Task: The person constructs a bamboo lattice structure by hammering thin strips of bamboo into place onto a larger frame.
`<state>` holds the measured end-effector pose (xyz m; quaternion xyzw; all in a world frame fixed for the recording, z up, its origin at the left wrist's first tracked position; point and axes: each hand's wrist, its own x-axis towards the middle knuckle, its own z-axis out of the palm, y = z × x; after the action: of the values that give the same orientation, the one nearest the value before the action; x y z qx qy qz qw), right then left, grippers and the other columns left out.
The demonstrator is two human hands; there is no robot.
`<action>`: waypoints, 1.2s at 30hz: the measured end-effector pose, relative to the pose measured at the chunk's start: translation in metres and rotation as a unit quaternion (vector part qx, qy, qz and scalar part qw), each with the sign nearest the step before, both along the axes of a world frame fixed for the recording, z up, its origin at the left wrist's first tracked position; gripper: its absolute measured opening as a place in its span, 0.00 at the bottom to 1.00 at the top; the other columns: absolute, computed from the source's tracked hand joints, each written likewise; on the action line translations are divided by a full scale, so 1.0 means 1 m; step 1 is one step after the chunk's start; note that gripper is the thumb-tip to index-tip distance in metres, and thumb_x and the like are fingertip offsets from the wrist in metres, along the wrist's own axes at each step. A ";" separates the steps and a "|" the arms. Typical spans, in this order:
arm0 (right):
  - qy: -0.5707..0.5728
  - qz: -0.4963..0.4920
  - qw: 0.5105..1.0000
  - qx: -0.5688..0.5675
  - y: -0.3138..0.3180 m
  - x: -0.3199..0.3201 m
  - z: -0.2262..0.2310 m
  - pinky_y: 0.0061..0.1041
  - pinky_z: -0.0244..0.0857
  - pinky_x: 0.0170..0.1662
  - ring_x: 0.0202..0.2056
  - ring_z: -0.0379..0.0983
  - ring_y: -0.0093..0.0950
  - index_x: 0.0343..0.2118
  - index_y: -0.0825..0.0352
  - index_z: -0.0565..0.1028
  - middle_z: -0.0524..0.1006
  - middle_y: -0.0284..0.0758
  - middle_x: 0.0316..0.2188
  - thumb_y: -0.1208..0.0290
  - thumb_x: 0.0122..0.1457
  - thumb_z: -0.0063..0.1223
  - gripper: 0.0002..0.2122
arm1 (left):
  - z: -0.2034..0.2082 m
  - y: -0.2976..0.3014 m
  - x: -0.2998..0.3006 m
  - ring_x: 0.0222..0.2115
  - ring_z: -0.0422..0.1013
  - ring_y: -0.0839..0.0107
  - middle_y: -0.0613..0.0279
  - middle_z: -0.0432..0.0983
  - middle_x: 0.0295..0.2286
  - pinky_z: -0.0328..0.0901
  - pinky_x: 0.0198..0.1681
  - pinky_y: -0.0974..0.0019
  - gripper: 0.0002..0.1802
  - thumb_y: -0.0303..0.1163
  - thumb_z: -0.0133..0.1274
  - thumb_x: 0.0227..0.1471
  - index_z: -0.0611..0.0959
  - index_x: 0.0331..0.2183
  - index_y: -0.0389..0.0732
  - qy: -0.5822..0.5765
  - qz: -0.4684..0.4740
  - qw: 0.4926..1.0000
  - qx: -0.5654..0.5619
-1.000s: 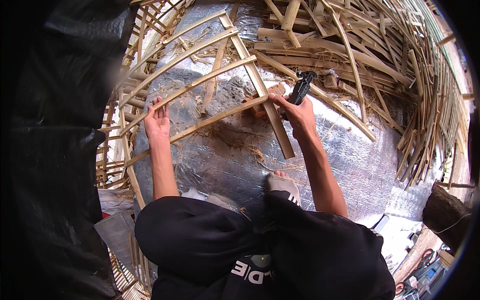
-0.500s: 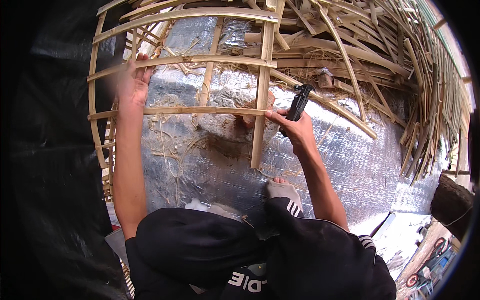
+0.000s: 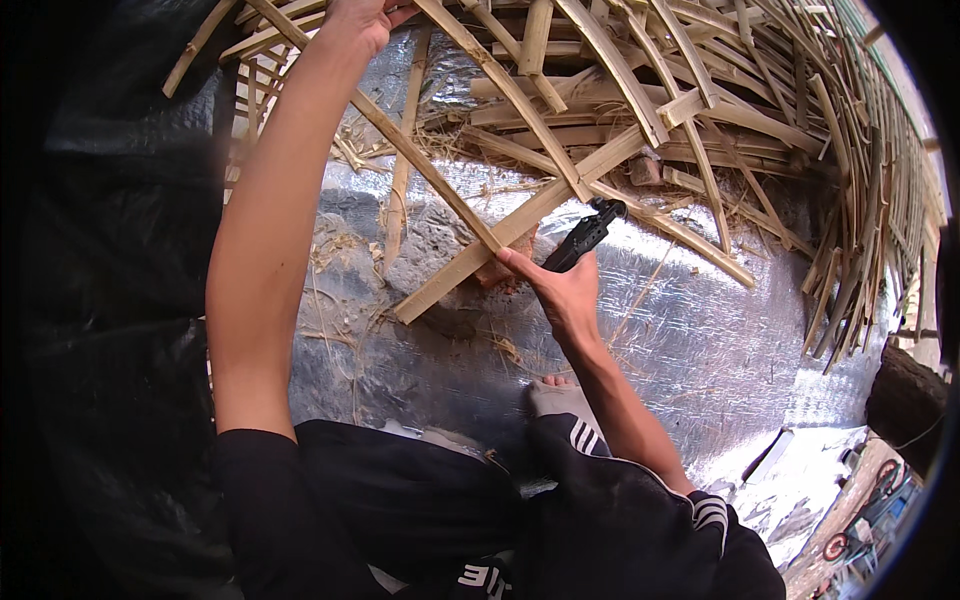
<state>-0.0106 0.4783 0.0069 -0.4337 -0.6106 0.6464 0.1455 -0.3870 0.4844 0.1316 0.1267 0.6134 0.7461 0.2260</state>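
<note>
A lattice frame of pale wooden slats is held aslant in front of me, its crossbar (image 3: 500,240) running from lower left to upper right. My left hand (image 3: 362,22) reaches to the top edge of the view, its fingers closed at the slats and partly cut off. My right hand (image 3: 565,290) grips a black hand tool (image 3: 585,235) whose exact kind I cannot make out. The right thumb presses at the joint where a long slat (image 3: 425,170) meets the crossbar.
A large heap of loose slats (image 3: 780,110) lies at the back and right. Silver foil sheeting (image 3: 690,350) covers the ground, with a rough grey stone (image 3: 430,245) and a reddish brick piece (image 3: 500,272) under the frame. Black sheeting (image 3: 110,300) hangs on the left. My bare foot (image 3: 555,395) rests below.
The lattice frame has turned clockwise, from level slats to slanting ones. My left hand has moved up and right, from open beside the slats to closed at them. The right hand stays near its place.
</note>
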 end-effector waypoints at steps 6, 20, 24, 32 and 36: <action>-0.013 0.010 1.000 0.009 -0.011 0.002 0.009 0.21 0.67 0.31 0.29 0.69 0.21 0.41 0.74 0.68 0.71 0.31 0.29 0.55 0.38 0.81 0.36 | -0.002 0.040 0.002 0.20 0.76 0.65 0.58 0.78 0.23 0.75 0.21 0.60 0.11 0.28 0.44 0.63 0.81 0.34 0.37 -0.017 0.007 1.000 -0.015; 0.041 -0.040 0.998 0.011 -0.040 0.006 0.008 0.28 0.68 0.45 0.39 0.73 0.28 0.44 0.77 0.70 0.76 0.39 0.38 0.62 0.41 0.80 0.33 | -0.055 0.140 0.063 0.21 0.77 0.63 0.52 0.79 0.26 0.73 0.20 0.61 0.10 0.30 0.49 0.61 0.82 0.37 0.35 -0.113 -0.075 0.990 0.042; 0.018 -0.047 0.997 -0.065 -0.037 0.001 0.000 0.27 0.67 0.48 0.43 0.72 0.29 0.47 0.80 0.67 0.75 0.43 0.43 0.59 0.40 0.80 0.39 | -0.065 0.154 0.074 0.22 0.77 0.62 0.50 0.80 0.27 0.73 0.20 0.61 0.11 0.31 0.51 0.61 0.82 0.38 0.34 -0.133 -0.090 0.986 0.051; -0.041 -0.044 0.998 -0.031 -0.039 0.004 0.016 0.32 0.61 0.58 0.50 0.68 0.37 0.53 0.84 0.63 0.71 0.50 0.48 0.53 0.36 0.81 0.49 | -0.077 0.116 0.088 0.35 0.80 0.64 0.53 0.82 0.35 0.76 0.41 0.56 0.21 0.42 0.53 0.60 0.79 0.41 0.31 0.092 -0.018 0.971 -0.220; 0.023 -0.038 0.998 -0.052 -0.038 0.009 -0.003 0.31 0.63 0.56 0.48 0.70 0.36 0.52 0.84 0.64 0.72 0.48 0.46 0.54 0.37 0.81 0.47 | -0.066 0.060 0.086 0.31 0.80 0.63 0.55 0.81 0.27 0.73 0.33 0.59 0.22 0.46 0.57 0.57 0.81 0.34 0.32 0.323 -0.005 0.853 -0.410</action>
<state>-0.0018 0.4404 0.0034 -0.4482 -0.5557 0.6814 0.1614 -0.3011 0.5448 0.0660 0.2593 0.9017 0.3424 0.0505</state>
